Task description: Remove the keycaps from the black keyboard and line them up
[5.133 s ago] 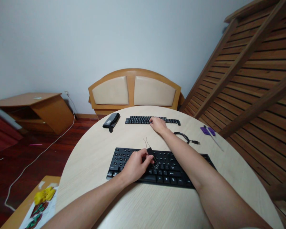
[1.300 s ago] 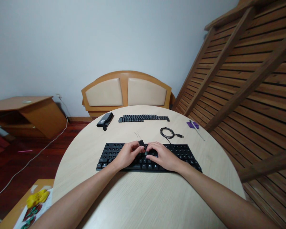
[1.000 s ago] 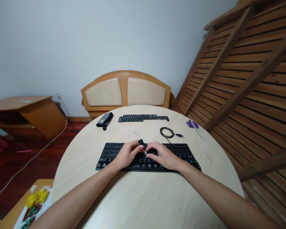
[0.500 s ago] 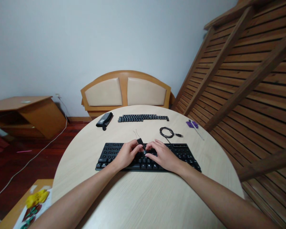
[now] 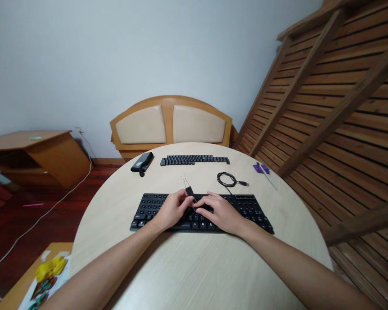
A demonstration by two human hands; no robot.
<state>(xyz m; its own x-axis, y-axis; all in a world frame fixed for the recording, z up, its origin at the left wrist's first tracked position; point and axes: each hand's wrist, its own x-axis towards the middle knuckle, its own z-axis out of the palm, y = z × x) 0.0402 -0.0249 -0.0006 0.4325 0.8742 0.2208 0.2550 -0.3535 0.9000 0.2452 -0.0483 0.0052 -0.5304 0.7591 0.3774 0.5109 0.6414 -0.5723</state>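
Observation:
A black keyboard with many keycaps off lies in front of me, both hands over its middle. My left hand pinches a black-handled keycap puller, whose two thin wires point up and away from me. Close beside it, my right hand has its thumb and forefinger drawn together at the puller's lower end. Whatever sits between those fingertips is too small and dark to make out. Bare key sockets show at the keyboard's left, while several keycaps remain along its front row.
Removed keycaps stand in rows at the back of the round table. A coiled USB cable lies behind the keyboard. A dark folded pouch is at back left; a purple item with a thin light stick is at right.
My right thumb and forefinger have closed in slightly at the puller's lower end, covering the small dark piece seen there before. My left hand has barely moved.

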